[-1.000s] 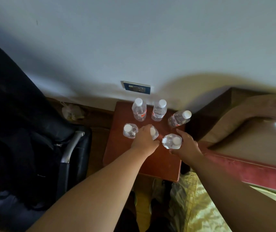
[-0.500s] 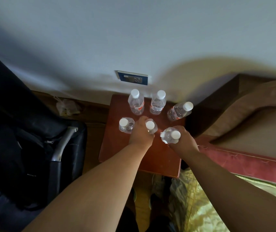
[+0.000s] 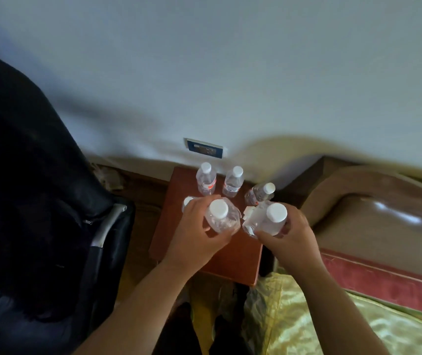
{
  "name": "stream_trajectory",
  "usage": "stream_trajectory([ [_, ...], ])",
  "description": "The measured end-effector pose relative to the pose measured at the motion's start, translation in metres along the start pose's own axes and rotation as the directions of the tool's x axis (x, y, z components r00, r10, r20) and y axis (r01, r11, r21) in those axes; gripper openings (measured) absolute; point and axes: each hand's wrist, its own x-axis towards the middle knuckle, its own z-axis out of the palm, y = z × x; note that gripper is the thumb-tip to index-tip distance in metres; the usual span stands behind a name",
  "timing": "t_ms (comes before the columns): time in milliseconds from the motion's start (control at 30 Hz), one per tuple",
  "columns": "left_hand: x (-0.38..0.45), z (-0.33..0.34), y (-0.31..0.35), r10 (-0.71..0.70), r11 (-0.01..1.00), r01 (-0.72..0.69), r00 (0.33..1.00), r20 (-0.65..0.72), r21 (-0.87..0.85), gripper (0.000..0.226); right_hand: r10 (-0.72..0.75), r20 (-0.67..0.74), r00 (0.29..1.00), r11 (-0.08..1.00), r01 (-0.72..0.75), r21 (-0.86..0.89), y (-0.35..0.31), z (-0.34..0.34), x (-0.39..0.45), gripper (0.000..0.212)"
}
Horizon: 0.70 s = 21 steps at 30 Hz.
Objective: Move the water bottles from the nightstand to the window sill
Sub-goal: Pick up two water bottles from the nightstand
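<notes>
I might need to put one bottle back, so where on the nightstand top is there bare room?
Bare wood shows on the nightstand along its near edge, below both hands, and down its left side beside the chair. The back by the wall is crowded: three bottles stand there, a fourth behind the left hand.

The left hand [image 3: 194, 234] is covering most of the bottle at the left edge of the tabletop [image 3: 233, 262], leaving only its white cap [image 3: 187, 201] showing. Fingers are hiding the lower bodies of both lifted bottles, the left one [image 3: 221, 217] and the right one [image 3: 266, 220]. The right bottle's label is blurring into a white smear. Print on the standing bottles' labels [image 3: 211, 185] is too small to read. The black chair [image 3: 38, 201] is running off the left edge, and the bed [image 3: 358, 326] off the right and bottom.
</notes>
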Motion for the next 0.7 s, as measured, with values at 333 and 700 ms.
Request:
stream_trajectory([
  [333, -0.071, -0.11, 0.138, 0.15, 0.98, -0.178, 0.954, -0.259, -0.089, 0.047, -0.401, 0.039, 0.915, 0.916, 0.4, 0.026, -0.176, -0.065, -0.062, 0.07],
  [700, -0.184, -0.215, 0.182, 0.095, 0.988, -0.148, 0.813, -0.574, -0.046, 0.074, -0.661, 0.213, 0.72, 0.748, 0.655, 0.109, -0.295, -0.039, -0.15, 0.071],
])
